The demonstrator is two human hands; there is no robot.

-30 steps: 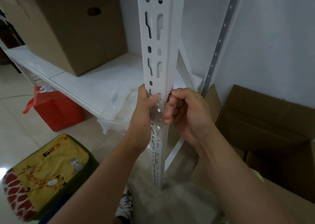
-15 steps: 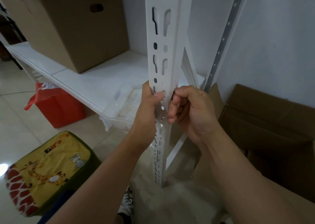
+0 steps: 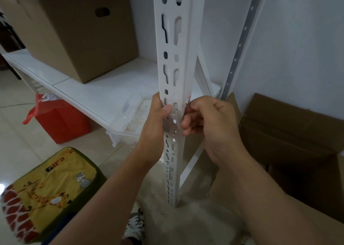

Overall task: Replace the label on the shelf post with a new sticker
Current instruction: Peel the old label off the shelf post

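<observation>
The white slotted shelf post stands upright in the middle of the head view. My left hand grips its left edge, thumb pressed on the front face. My right hand is at the post's right side with curled fingers at a small label with red marks stuck there. Most of the label is hidden behind my fingers, so I cannot tell how much of it is lifted.
A large cardboard box sits on the white shelf board. A clear plastic lid or tray hangs over the shelf's edge. Below are a red bag and a yellow giraffe cushion. Flattened cardboard leans at the right.
The view has shifted slightly, so the post sits further right. My right hand has drawn a little away from the post's side, and a bit of red-marked label now shows above its fingers.
</observation>
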